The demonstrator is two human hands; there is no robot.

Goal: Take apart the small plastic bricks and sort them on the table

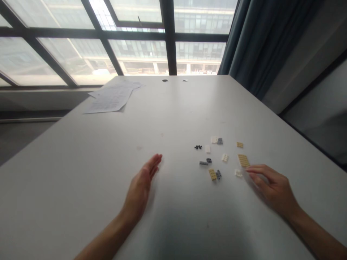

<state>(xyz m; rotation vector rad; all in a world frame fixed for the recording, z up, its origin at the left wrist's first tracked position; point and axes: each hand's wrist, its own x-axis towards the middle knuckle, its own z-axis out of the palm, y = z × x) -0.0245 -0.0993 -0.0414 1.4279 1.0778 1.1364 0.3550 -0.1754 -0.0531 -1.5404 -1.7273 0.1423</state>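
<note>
My left hand rests on its side on the table, fingers stretched out, holding nothing. On the right, my right hand has its fingertips at the near edge of a large tan building-brick plate; its thumb is a little apart from the fingers. Just left of those fingertips lies a white brick piece. A smaller tan plate lies farther back. Between the hands are another tan plate, a dark grey piece beside it, a long grey piece and a white studded plate.
More small pieces lie behind: black ones, a smooth white one, a white plate against a grey one. Printed sheets lie at the table's far left. Windows and a dark curtain border the table.
</note>
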